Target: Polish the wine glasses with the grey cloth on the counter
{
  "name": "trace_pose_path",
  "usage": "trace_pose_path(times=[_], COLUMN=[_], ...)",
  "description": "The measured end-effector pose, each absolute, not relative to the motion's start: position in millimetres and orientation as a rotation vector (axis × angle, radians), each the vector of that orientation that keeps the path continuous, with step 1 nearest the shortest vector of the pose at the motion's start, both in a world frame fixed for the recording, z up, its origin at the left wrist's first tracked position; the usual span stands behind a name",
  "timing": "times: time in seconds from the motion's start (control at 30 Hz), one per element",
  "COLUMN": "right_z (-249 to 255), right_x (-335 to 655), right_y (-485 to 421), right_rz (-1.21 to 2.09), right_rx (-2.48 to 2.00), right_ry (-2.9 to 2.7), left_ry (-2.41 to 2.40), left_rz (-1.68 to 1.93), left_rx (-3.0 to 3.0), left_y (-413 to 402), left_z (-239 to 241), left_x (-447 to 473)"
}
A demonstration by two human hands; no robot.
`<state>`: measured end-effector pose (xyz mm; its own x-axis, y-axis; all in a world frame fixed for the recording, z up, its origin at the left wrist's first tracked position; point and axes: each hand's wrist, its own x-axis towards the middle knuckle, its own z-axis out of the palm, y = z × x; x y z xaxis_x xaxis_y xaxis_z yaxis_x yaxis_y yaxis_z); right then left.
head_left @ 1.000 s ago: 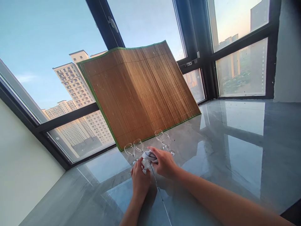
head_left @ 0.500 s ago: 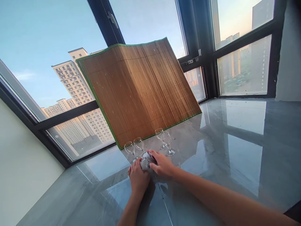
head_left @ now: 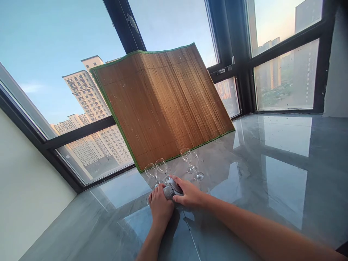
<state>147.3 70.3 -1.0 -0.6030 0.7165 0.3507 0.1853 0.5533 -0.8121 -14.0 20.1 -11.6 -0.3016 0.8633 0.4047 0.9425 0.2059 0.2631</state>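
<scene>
Rising from the bottom edge, our left forearm [head_left: 152,235] stands steep while our right forearm [head_left: 244,226] slants in from the lower right. At lower centre we have the left hand [head_left: 161,206], back upward, its grip curled round a tipped wine glass [head_left: 168,191]. Our right hand [head_left: 190,191] meets it from the right, its grip closed on a grey cloth [head_left: 176,185] at the glass's mouth; we cannot tell how deep it goes. The grey surface [head_left: 95,224] is glossy with reflections. Just past our hands stand two upright glasses [head_left: 161,166] and, to their right, two more glasses [head_left: 193,159]. Behind, a brown slatted mat [head_left: 163,108] fills the centre, hiding part of the dark-framed windows [head_left: 239,72]; a pale wall [head_left: 29,181] borders them at lower left. Outside, we see tall buildings [head_left: 87,90] at upper left.
</scene>
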Motion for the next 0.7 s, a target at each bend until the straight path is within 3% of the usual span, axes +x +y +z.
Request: trace_pose_path(times=[0.7], right_z=[4.3], right_x=[148.3], right_y=[66.3], right_rz=[1.135], right_rx=[-0.612], right_ry=[-1.99], left_ry=[-2.219], left_rz=[-0.977], left_rx=[-1.806], left_y=[17.5], left_z=[-10.6], left_x=[-11.3])
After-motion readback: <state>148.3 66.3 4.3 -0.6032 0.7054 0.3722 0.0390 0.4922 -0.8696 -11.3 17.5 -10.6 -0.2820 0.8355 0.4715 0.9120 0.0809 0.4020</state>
